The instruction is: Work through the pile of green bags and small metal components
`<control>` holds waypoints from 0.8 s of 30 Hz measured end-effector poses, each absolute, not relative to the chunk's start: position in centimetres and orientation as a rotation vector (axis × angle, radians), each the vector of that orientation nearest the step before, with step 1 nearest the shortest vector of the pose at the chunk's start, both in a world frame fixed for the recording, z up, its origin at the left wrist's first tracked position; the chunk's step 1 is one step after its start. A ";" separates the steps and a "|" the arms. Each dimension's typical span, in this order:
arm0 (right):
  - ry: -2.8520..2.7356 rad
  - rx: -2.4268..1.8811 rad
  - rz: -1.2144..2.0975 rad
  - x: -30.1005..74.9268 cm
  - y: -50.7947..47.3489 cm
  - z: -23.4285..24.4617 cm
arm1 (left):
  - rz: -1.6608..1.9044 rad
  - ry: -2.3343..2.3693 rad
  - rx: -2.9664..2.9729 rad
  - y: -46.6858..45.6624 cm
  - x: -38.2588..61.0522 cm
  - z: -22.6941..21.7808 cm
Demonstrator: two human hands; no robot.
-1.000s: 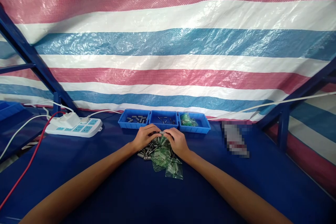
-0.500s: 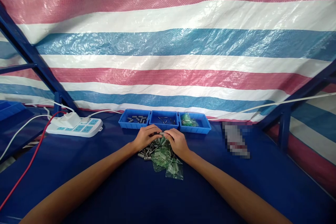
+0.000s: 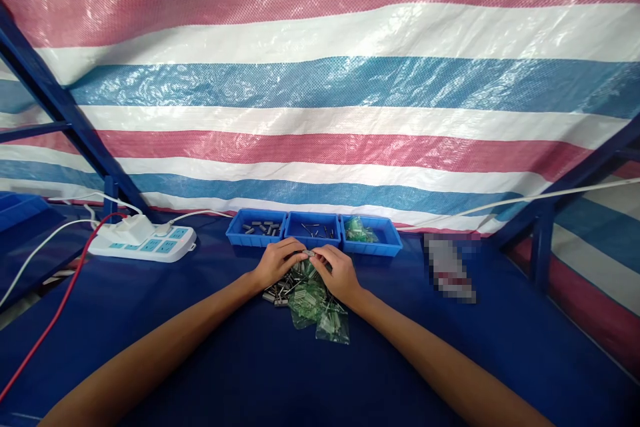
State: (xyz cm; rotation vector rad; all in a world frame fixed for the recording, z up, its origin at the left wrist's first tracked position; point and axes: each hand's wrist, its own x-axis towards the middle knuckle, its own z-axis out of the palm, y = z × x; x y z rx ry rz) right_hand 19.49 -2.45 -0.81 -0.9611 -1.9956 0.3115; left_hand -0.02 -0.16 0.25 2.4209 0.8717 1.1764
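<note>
My left hand (image 3: 277, 263) and my right hand (image 3: 339, 271) meet at the fingertips above a pile, both closed in a pinch. Between them they hold a small silvery metal piece (image 3: 309, 253); its exact kind is too small to tell. Under my hands lie short grey metal cylinders (image 3: 281, 302), thin metal pins or screws and several clear green plastic bags (image 3: 307, 303) with small parts inside. One such bag (image 3: 333, 327) lies at the pile's near edge. My fingers hide the top of the pile.
Behind the pile stand three blue bins: the left bin (image 3: 231, 237) with grey cylinders, the middle bin (image 3: 295, 242) with thin metal parts, the right bin (image 3: 387, 247) with green bags. A white power strip (image 3: 173, 250) with cables is at left, a blurred item (image 3: 450, 270) at right.
Both hands stay nearly in place over the pile. The fingertips have shifted slightly, and the small metal piece between them shows more clearly. The pile looks the same.
</note>
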 end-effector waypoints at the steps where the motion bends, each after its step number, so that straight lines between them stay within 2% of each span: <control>1: -2.000 -0.957 0.309 19.5 -2.4 -0.9 | 1.181 0.875 2.418 -0.1 0.0 0.2; 17: -2.028 -0.971 0.270 19.5 -2.3 -1.2 | 1.208 0.784 2.454 0.1 -0.1 0.1; 24: -2.025 -0.945 0.280 19.5 -2.2 -1.2 | 1.230 0.920 2.413 -0.3 -0.1 0.3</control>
